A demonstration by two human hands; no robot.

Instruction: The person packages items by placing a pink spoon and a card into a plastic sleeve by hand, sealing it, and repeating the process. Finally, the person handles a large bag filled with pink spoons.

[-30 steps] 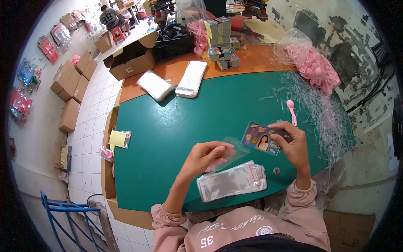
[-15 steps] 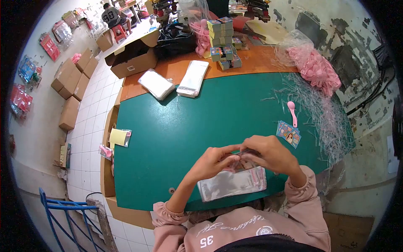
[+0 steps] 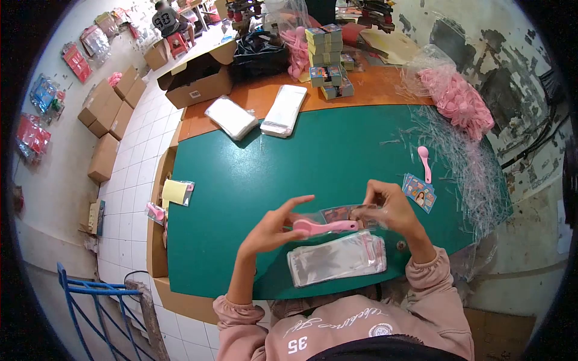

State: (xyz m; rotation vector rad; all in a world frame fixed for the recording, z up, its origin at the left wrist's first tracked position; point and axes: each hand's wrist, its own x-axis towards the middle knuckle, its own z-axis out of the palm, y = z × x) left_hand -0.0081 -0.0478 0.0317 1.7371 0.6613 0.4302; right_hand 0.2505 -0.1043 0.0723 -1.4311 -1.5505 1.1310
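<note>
A pink spoon [image 3: 328, 227] and a printed card [image 3: 337, 214] lie together in a clear plastic bag [image 3: 313, 218], held level above the table's near side. My left hand [image 3: 270, 227] grips the bag at the spoon's bowl end, its index finger stretched out. At the other end, by the handle, the fingers of my right hand [image 3: 392, 207] pinch the bag. Just below is a stack of clear plastic bags [image 3: 334, 260] on the green tabletop [image 3: 235, 180]. Right of my right hand are a few fanned printed cards [image 3: 419, 192] and a loose pink spoon [image 3: 425, 163].
Two stacks of bags [image 3: 231, 118] sit toward the back, near card bundles [image 3: 325, 57] and an open carton [image 3: 198, 87]. Plastic strips [image 3: 469, 162] and a heap of pink spoons [image 3: 457, 105] cover the right side. Packed pieces [image 3: 178, 192] lie at the left edge. Another person [image 3: 171, 24] sits far off.
My hands have moved apart, my left hand going left. The pink spoon and card in the bag now show between them. The whole view has shifted slightly.
</note>
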